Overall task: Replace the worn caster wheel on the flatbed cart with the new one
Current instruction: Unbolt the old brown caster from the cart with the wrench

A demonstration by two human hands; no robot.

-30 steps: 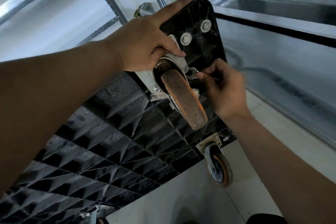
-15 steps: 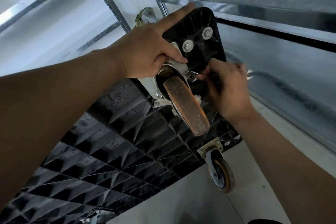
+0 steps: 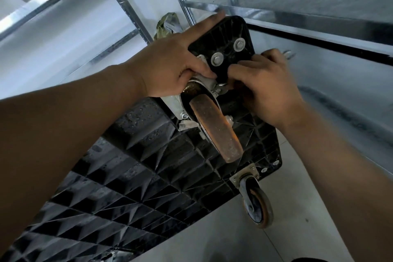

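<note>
Centre frame: left hand (image 3: 170, 66) clamps the worn caster (image 3: 214, 125) against the upturned cart (image 3: 127, 176), apparently steadying it; right hand (image 3: 265, 91) grips a wrench (image 3: 288, 54) at its mounting bolt.

cart underside (image 3: 131, 166): black, triangular rib grid | caster wheel (image 3: 214, 127): dirty orange-brown | far wheel (image 3: 258, 206): grey, orange tread

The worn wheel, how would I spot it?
Find the black ribbed underside of the tipped-up cart. At its upper corner, the left hand and right hand meet at one caster. That is the worn wheel: broad dusty brown tread facing you, unlike the grey wheel lower down.
</note>
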